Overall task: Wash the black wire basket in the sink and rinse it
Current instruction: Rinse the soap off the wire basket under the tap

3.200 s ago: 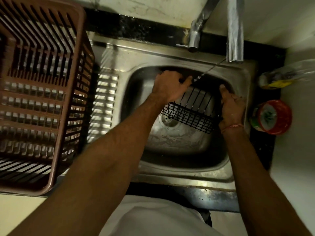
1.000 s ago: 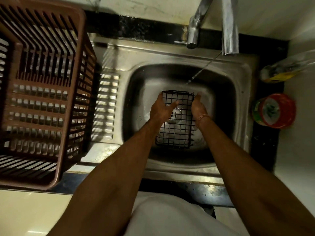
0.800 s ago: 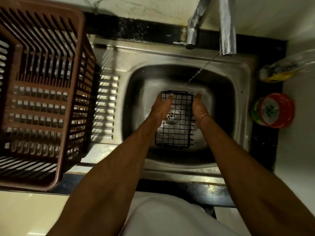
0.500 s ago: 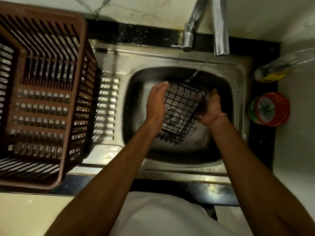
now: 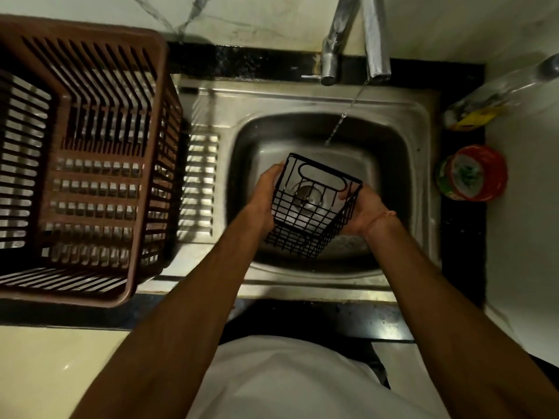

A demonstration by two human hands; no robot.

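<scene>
Below, the black wire basket is held above the bowl of the steel sink, tilted so that its open mouth faces up toward the camera and its far wall, with a rounded handle cut-out, stands highest. Left hand lies against the basket's left side; its fingers reach up along the left wall to the rim, and the palm cups the lower left edge. Right hand supports the right side from below and beside; its fingers curl round the right rim near the far corner, and a thin orange thread circles the wrist. Both hands thus hold the basket between them, the wire frame touching each palm. A thin stream of water falls from the tap and passes just beyond the basket's far edge; whether it touches the wire cannot be told. The sink drain shows through the mesh. On the table to the left stands a brown slatted plastic crate; to the right of the sink sit a red-lidded jar and a clear bottle lying on its side.
</scene>
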